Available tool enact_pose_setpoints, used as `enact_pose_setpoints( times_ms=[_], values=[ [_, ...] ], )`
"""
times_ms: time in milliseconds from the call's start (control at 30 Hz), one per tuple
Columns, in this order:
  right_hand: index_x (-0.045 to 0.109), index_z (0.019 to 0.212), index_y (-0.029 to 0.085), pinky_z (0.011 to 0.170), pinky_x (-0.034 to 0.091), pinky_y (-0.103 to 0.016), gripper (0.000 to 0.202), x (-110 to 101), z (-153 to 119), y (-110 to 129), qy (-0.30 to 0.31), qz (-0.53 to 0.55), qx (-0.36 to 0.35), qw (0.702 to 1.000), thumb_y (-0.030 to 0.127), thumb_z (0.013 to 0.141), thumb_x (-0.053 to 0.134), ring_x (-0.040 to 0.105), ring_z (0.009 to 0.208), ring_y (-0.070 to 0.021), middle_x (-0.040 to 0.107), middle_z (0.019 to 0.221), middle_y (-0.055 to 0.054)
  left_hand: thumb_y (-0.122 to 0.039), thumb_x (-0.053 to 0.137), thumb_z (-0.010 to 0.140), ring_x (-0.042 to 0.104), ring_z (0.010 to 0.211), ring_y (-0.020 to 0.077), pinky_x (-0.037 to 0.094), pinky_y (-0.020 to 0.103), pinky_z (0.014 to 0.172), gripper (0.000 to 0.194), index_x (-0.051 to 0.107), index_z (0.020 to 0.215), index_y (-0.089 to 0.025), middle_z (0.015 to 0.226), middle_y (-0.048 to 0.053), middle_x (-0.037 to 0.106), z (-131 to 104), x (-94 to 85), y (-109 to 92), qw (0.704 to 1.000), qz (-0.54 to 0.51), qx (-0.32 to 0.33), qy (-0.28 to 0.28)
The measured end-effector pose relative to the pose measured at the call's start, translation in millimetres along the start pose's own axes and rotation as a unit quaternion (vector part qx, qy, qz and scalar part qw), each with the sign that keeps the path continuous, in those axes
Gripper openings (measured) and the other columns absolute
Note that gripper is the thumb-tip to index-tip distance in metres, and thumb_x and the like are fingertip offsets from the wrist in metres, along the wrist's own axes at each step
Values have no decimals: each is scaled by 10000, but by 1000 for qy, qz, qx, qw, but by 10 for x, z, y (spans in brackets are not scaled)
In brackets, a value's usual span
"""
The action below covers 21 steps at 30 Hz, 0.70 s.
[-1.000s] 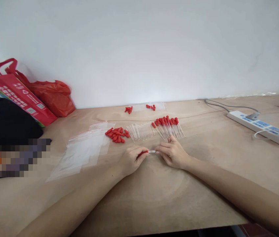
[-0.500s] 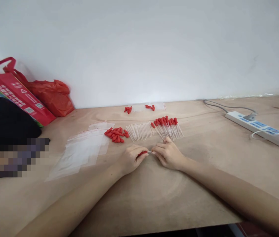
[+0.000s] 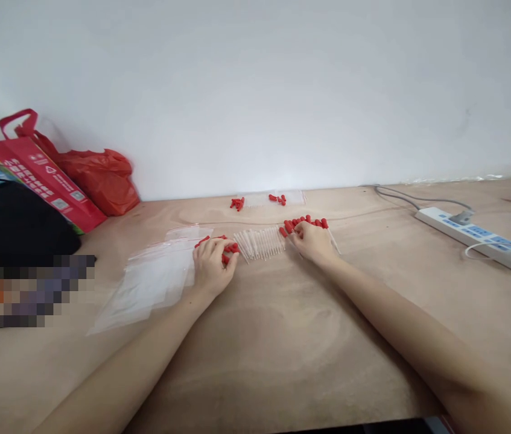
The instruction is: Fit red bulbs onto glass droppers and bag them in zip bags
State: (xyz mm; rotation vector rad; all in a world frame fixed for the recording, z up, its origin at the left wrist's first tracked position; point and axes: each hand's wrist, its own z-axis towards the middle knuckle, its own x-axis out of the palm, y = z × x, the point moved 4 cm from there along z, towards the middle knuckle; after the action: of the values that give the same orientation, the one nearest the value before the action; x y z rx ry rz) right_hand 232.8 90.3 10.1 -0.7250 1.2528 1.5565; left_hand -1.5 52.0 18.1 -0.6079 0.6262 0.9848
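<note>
My left hand (image 3: 212, 265) lies over a pile of red rubber bulbs (image 3: 234, 248), its thumb apart from the curved fingers; the hand covers part of the pile. Beside it on the right is a row of thin clear dropper tubes (image 3: 259, 243). Over the group of droppers with red bulbs (image 3: 324, 223), my right hand (image 3: 312, 240) has its fingers closed at a dropper (image 3: 283, 231) near the group's left end. The back of this hand hides most of the group's tubes.
Clear zip bags (image 3: 146, 277) overlap left of the bulbs. Near the wall lies another bag (image 3: 255, 199) with small red bulbs (image 3: 238, 204) on it. A power strip (image 3: 472, 232) with cables is at right; a red bag (image 3: 96, 178) and a black bag (image 3: 20, 223) stand at left.
My hands were together at the middle, holding a red bulb and a tube. Now they are apart: the left over the bulb pile, the right forward at the bulb-topped droppers.
</note>
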Motion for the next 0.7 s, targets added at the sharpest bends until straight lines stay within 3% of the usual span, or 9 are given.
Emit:
enact_pose_setpoints(
  times_ms=[133,333,533,700],
  values=[
    [567,860,170,698,340,-318,276,56,42,76,3,-51,44,998,384,798,404,570,809,-226,634,791,-80,-333,587,684,481,921,258,314,385,820,222,559,848,-187,878,58,579,18,-18,61,998,49,-43,22],
    [557,878,144,687,363,-328,317,139,55,144,57,-68,59,994,397,817,376,583,834,-250,631,852,-118,-429,620,614,445,949,276,276,417,833,292,571,795,-205,917,68,543,16,14,96,992,95,-33,72],
    [552,942,138,696,367,-336,279,117,73,156,49,-84,50,994,324,792,407,587,834,-247,634,880,-119,-383,611,649,440,966,273,241,443,869,241,607,813,-207,961,81,546,15,30,79,993,108,-10,45],
    [608,815,170,719,351,-338,265,141,91,260,61,-81,-6,995,316,801,387,584,846,-234,644,865,-97,-379,586,698,440,982,264,220,458,890,182,631,759,-214,988,76,553,49,61,77,994,107,-15,28]
  ],
)
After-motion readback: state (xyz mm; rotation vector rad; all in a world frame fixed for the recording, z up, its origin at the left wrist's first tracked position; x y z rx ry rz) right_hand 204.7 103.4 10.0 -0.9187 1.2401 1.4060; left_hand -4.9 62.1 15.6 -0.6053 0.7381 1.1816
